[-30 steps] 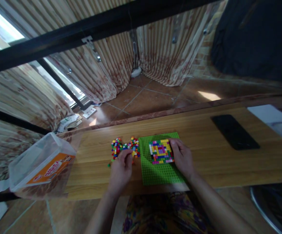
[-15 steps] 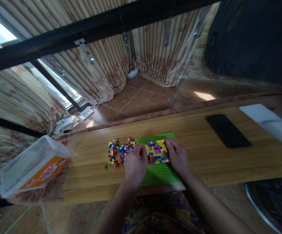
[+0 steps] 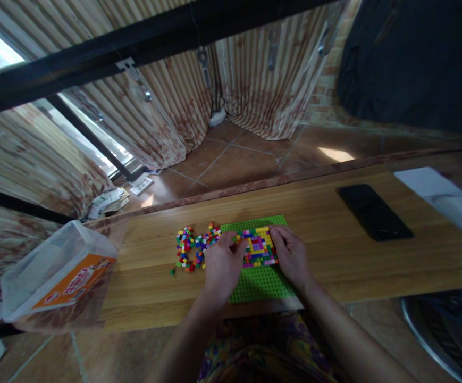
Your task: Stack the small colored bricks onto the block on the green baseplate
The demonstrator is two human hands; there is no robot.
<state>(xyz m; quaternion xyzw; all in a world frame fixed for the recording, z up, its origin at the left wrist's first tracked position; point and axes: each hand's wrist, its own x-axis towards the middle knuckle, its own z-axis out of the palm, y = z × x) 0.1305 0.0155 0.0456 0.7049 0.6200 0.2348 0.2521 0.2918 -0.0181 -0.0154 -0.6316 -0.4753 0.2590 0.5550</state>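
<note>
A green studded baseplate (image 3: 260,284) lies on the bench in front of me. Across its upper half is a rectangle of toy building bricks (image 3: 258,246) in yellow, pink, purple, blue and green. My left hand (image 3: 225,263) is over the left end of this rectangle, thumb and fingertips brought together; whatever sits between them is too small to make out. At the right end, my right hand (image 3: 290,255) grips the brick rectangle's edge with bent fingers. Loose coloured bricks (image 3: 185,247) lie in a scattered heap left of the baseplate, partly behind my left hand.
A clear plastic tub (image 3: 59,271) with an orange label stands tilted at the bench's left end. A black phone-like slab (image 3: 375,213) and white paper (image 3: 430,181) lie to the right. One green brick (image 3: 172,272) sits apart from the heap. Curtains (image 3: 254,90) hang beyond the bench.
My left hand has shifted slightly right, its fingertips now farther over the brick rectangle's left part. My right hand stays at the right edge. The view has moved a little.
</note>
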